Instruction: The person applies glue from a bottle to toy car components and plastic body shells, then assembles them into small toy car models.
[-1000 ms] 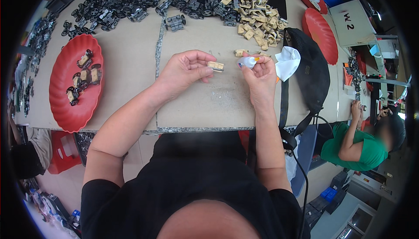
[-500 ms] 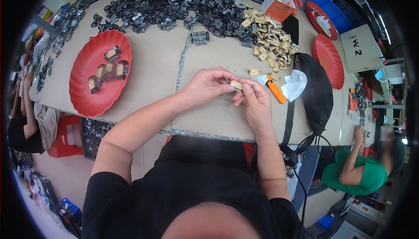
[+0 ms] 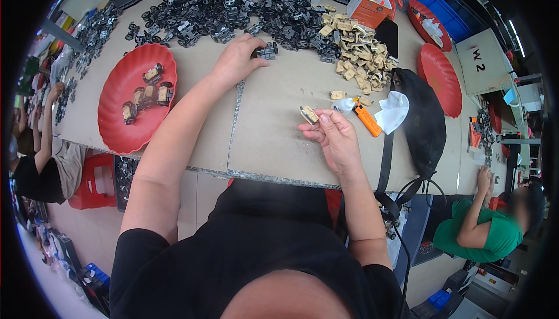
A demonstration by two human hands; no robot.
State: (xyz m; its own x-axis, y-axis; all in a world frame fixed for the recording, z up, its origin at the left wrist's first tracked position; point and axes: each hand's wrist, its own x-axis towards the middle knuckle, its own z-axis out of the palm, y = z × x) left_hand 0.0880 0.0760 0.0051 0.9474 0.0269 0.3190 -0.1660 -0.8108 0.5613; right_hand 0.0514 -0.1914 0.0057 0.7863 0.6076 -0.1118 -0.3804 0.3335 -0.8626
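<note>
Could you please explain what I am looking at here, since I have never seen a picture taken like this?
This is one wide, bulging view from a camera worn on a person's head, looking down at their own two bare arms; there is no machine. The person sits at a tan table. Their left hand reaches forward onto a small black part at the edge of a big heap of black parts. Their right hand holds a small tan piece in its fingertips. Nearby lie a pile of tan pieces, a red tray with a few assembled parts, an orange tool, a white cloth and a black bag. Other people sit at both sides.
</note>
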